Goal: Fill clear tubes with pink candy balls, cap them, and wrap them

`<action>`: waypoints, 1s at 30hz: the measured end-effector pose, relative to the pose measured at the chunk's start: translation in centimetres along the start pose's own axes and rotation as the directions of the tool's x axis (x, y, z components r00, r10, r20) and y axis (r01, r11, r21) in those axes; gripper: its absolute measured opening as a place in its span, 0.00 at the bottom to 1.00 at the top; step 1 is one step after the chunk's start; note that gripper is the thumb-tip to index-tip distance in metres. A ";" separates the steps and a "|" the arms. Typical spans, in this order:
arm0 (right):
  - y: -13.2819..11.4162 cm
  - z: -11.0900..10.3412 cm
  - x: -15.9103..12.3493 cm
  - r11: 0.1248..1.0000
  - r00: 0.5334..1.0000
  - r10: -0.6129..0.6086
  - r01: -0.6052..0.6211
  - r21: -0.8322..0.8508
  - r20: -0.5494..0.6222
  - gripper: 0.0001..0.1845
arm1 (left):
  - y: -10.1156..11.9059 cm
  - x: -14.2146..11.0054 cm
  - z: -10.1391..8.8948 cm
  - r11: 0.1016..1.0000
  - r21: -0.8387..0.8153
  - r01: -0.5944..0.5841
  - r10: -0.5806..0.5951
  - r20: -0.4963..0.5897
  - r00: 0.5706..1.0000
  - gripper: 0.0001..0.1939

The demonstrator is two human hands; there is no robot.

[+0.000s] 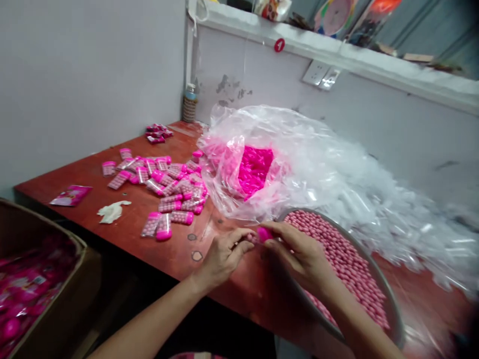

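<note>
My left hand [227, 253] is closed round a small clear bottle [251, 238] with pink balls inside, held above the table near its front edge. With thumb and fingers, my right hand [299, 247] pinches a bright pink cap [264, 234] at the bottle's end. Whether the cap is seated on the bottle is too small to tell. Below my right forearm, a round grey basin [394, 304] holds a mass of pink balls [348, 264]. Left of my hands lie many filled bottles [175, 187] with pink caps, in a loose pile.
An open plastic bag of pink caps [255, 169] sits behind my hands. Clear empty bottles in plastic [359, 184] spread right. A pink packet [71, 195] and white scrap [113, 212] lie left on the red table [149, 254]. A cardboard box [84, 264] stands lower left.
</note>
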State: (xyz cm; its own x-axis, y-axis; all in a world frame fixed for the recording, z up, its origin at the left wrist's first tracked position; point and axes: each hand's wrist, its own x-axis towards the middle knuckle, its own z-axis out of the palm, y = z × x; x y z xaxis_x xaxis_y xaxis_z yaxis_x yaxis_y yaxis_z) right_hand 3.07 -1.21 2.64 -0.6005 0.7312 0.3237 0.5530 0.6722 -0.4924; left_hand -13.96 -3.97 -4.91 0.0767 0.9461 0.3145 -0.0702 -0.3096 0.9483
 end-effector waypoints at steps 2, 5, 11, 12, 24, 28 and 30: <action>-0.4 0.6 0.1 0.998 1.000 0.002 -0.004 0.056 0.030 0.12 | -0.3 0.0 0.0 0.995 0.088 -0.055 0.054 0.017 0.998 0.12; -0.5 1.2 0.0 0.993 1.000 0.029 -0.030 0.113 0.010 0.11 | -0.3 0.1 0.1 0.975 0.176 -0.133 0.132 0.016 0.991 0.12; -0.2 1.3 -0.4 0.997 0.998 -0.062 0.064 0.053 -0.031 0.12 | 0.1 0.4 -0.1 0.934 0.261 -0.246 0.254 0.001 0.967 0.11; -0.1 1.3 -0.5 0.996 0.996 -0.074 0.076 0.045 -0.042 0.12 | 0.1 0.4 -0.1 0.926 0.269 -0.266 0.272 0.015 0.962 0.11; 1.4 1.9 -1.8 0.980 0.985 -0.175 0.174 -0.091 0.002 0.18 | -0.3 0.9 0.1 0.850 0.404 -0.337 0.263 0.228 0.937 0.12; 1.0 1.0 -1.3 0.988 1.000 0.001 0.001 0.154 -0.014 0.17 | -0.2 1.0 0.5 0.999 -0.013 0.047 -0.046 0.068 0.997 0.13; 0.8 0.7 -1.5 0.905 0.987 0.160 -0.150 0.398 0.009 0.18 | -0.2 1.0 0.5 0.957 -0.223 0.184 -0.196 -0.030 0.980 0.14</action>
State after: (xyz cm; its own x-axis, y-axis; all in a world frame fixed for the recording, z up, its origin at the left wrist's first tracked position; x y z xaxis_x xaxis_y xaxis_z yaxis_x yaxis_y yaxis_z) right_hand 3.98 -1.86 1.26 -0.5095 0.8282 0.2336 0.3606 0.4520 -0.8159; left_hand -13.33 -3.03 -4.78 0.0595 0.9908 0.1215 -0.2748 -0.1007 0.9562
